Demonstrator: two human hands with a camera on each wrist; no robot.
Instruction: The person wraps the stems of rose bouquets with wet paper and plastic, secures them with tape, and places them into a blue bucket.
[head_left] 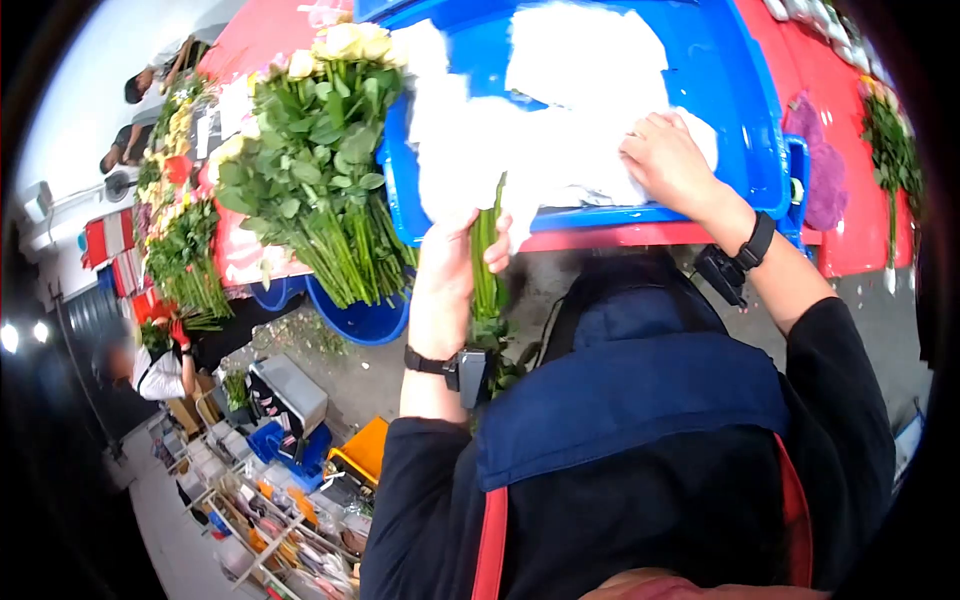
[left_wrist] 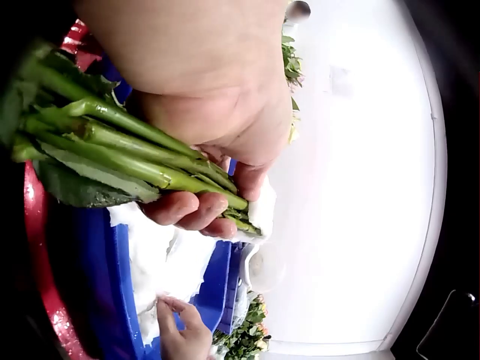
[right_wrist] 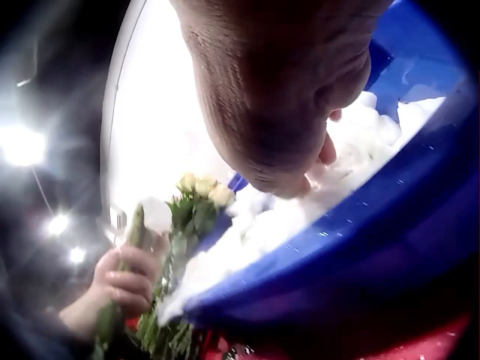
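My left hand (head_left: 447,262) grips a bunch of thick green flower stems (left_wrist: 142,154), its fingers curled round them near the cut ends. Their leaves hang down toward my body, and the blooms are hidden in every view. A blue plastic tub (head_left: 745,130) holds soft white sheets that look like wet cotton wadding (head_left: 590,150). Over the tub's near right part, my right hand (head_left: 672,165) pinches the wadding between thumb and fingers, as the left wrist view shows. The cut stem ends stand close to the near left corner of the tub.
A big bunch of pale yellow roses (head_left: 310,160) lies left of the tub on the red table (head_left: 250,50), stems over the edge. Blue buckets (head_left: 365,318) stand below. A purple cloth (head_left: 822,170) lies at right. Other people work at far left.
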